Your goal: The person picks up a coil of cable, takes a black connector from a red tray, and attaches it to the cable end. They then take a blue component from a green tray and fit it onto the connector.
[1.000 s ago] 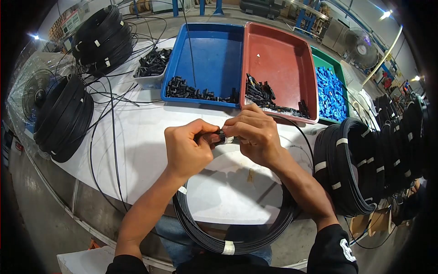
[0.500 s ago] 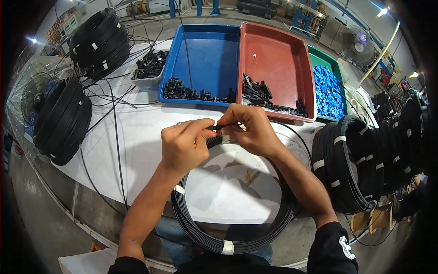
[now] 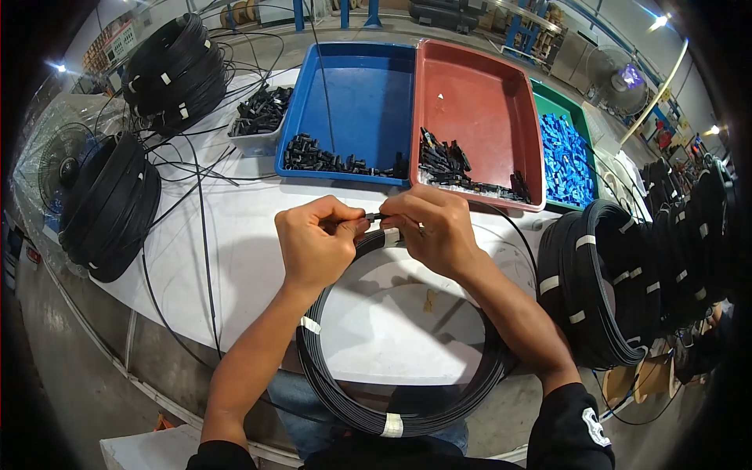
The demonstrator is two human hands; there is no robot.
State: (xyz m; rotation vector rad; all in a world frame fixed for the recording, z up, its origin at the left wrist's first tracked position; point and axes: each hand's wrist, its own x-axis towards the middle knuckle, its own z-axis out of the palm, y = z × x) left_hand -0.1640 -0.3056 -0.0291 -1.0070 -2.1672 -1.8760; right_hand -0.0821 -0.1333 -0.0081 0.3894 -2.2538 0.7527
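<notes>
Fingertip to fingertip, my left hand (image 3: 317, 241) and my right hand (image 3: 435, 229) meet over the top of a coil of black cable (image 3: 311, 351). My left thumb and forefinger pinch a small black connector (image 3: 372, 216). The fingers of my right hand are closed at its other end; whether they grip the connector or the cable is hidden. White tape bands wrap the coil, which lies partly on the white table and overhangs its front edge towards my lap.
Beyond my hands stand a blue tray (image 3: 356, 63) and a red tray (image 3: 478, 70), both with black parts, and a green tray (image 3: 540, 92) of blue parts. A tub of black parts (image 3: 262, 110) is left. Cable coils (image 3: 110, 207) stand left, more coils (image 3: 560, 286) right.
My right-hand fingers have shifted slightly down and back, and more of the black connector shows between the hands. The coil stays in place.
</notes>
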